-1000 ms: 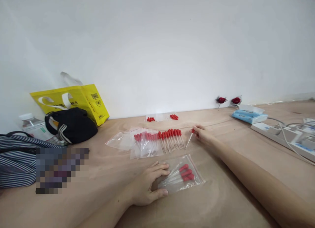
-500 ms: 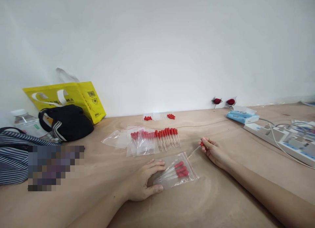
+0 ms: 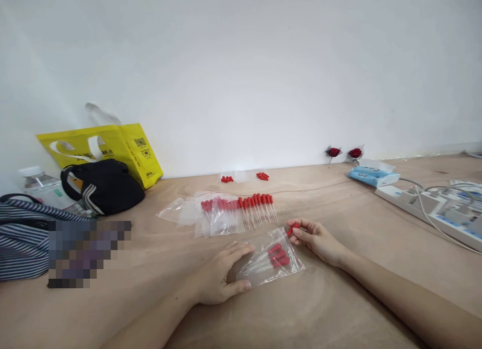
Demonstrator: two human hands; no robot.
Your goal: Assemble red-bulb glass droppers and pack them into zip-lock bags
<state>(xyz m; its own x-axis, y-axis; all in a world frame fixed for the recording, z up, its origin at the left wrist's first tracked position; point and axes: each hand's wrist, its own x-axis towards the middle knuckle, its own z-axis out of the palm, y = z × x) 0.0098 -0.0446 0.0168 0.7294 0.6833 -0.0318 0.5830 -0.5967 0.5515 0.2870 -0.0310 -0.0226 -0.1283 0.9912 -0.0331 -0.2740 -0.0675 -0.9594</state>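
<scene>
My left hand [image 3: 222, 276] lies on the table with fingers apart, thumb and fingertips at the left edge of a clear zip bag [image 3: 258, 276]. Inside that bag are several droppers with red bulbs [image 3: 279, 262]. In my right hand [image 3: 314, 238] a red dropper bulb [image 3: 294, 227] is pinched between thumb and fingers at the bag's upper right corner; its stem points into the bag's opening. Behind the bag, a row of red-bulbed droppers [image 3: 259, 202] lies side by side, the left ones under or in clear bags [image 3: 181, 211].
Small red bulbs [image 3: 262, 176] lie near the wall. At left are a yellow bag [image 3: 141, 153], a black pouch [image 3: 111, 188], a bottle [image 3: 39, 186] and striped cloth [image 3: 20, 248]. A blue packet [image 3: 371, 176], power strip [image 3: 399, 201] and roses [image 3: 334, 152] stand right.
My right hand has moved left with the dropper, bringing its stem into the bag's mouth. The bag's upper right corner is now lifted a little. My left hand stays in place.
</scene>
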